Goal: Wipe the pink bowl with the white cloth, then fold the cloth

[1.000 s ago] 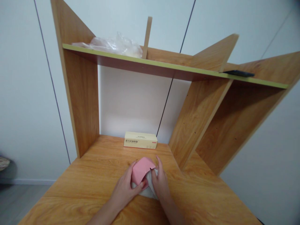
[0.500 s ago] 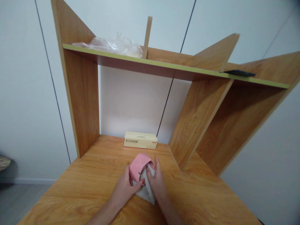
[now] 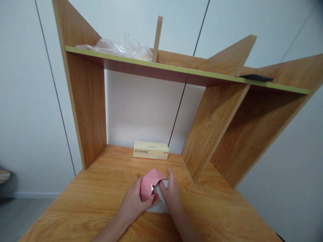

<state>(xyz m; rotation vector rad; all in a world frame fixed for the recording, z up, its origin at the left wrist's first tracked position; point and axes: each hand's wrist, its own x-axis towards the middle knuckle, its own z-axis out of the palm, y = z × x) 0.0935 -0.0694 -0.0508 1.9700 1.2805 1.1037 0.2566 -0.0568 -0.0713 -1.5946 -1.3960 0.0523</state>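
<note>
Most fingers of the left hand (image 3: 132, 200) are hidden behind the pink container (image 3: 148, 183), its interior largely masked by the right hand (image 3: 172, 195) and cloth (image 3: 159, 195). Fine print on the box (image 3: 150, 151) illegible; patterned object (image 3: 4, 175) cut off at left edge.

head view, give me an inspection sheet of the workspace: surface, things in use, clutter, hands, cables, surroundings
Surface: wood-grain desk, no spill visible.
Things in use: pink faceted container, notched at the rim and tilted; grey-white cloth at its opening.
Clutter: cream printed carton at the back of the desk; clear plastic bag and dark flat object on the green-edged shelf.
Hands: left hand grips the container's side; right hand holds the cloth, some fingertips hidden.
Cables: nothing seen.
Surroundings: pale panelled wall behind; grey floor at lower left.
</note>
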